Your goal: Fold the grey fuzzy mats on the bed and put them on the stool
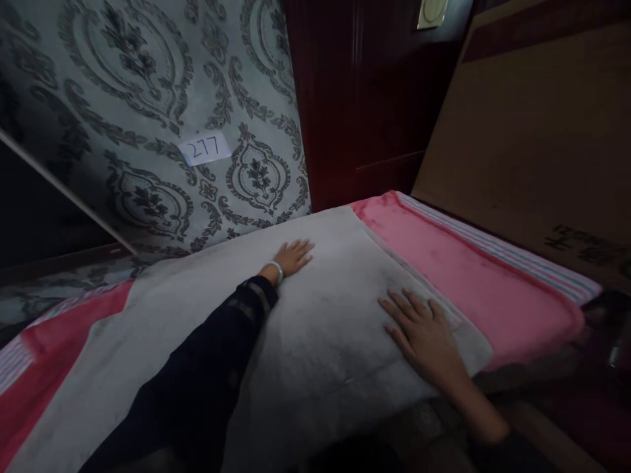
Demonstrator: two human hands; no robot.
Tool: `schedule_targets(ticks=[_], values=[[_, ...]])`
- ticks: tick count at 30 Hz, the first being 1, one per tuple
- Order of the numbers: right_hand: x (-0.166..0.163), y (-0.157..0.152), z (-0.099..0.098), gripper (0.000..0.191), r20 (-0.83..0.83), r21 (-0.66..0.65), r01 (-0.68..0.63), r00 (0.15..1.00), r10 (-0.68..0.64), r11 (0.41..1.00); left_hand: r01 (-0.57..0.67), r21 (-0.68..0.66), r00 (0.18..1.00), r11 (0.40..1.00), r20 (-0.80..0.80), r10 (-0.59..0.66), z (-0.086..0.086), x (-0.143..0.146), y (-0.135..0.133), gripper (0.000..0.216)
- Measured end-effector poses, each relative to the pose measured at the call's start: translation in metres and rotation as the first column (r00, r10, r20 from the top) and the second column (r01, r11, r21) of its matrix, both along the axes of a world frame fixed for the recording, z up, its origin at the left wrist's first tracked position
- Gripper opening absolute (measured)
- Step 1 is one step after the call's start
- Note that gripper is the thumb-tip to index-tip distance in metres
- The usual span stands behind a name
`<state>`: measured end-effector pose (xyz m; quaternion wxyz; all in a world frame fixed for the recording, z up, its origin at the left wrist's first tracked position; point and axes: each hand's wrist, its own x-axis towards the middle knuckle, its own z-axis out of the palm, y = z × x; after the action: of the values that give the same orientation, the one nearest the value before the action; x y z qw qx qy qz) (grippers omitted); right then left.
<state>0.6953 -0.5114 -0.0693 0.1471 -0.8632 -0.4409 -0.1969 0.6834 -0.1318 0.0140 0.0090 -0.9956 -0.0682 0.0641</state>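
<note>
A pale grey, plush-looking cloth (320, 328) lies spread over a raised flat surface. My left hand (294, 257), with a light bangle at the wrist, rests flat on the cloth's far half, fingers extended. Nearer to me and to the right, my right hand (424, 335) lies on the same cloth close to its right edge, fingers spread. Neither hand holds anything. Beneath the grey cloth, a pink blanket (444, 276) shows on the right and again at the lower left.
A striped cloth (503, 249) borders the pink blanket. Behind stand a patterned wall (207, 85) bearing a paper marked 277 (204, 148) and a dark red panel (359, 98). A large cardboard box (537, 131) leans at the right. The near edge drops to a dark floor.
</note>
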Motion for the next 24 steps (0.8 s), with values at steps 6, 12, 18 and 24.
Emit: schedule_targets(ticks=[6,12,18,24], values=[[-0.004,-0.002,0.011,0.054,-0.112,0.018,0.071,0.991,-0.069,0.997,-0.196,0.158,0.979,0.968,0.083,0.184,0.018,-0.001,-0.022,0.062],[-0.003,-0.005,0.015,0.050,-0.154,-0.009,0.124,0.980,-0.124,0.992,0.384,0.032,0.923,0.923,-0.034,-0.383,0.004,-0.073,-0.088,0.064],[-0.003,-0.004,0.018,0.051,-0.131,-0.025,0.121,0.984,-0.123,0.992,0.254,0.099,0.967,0.962,-0.033,-0.252,-0.008,-0.140,-0.075,0.063],[-0.002,-0.006,0.013,0.053,-0.080,-0.044,0.126,0.988,-0.129,0.991,0.047,0.111,0.999,0.993,-0.023,-0.045,-0.004,-0.240,-0.038,0.061]])
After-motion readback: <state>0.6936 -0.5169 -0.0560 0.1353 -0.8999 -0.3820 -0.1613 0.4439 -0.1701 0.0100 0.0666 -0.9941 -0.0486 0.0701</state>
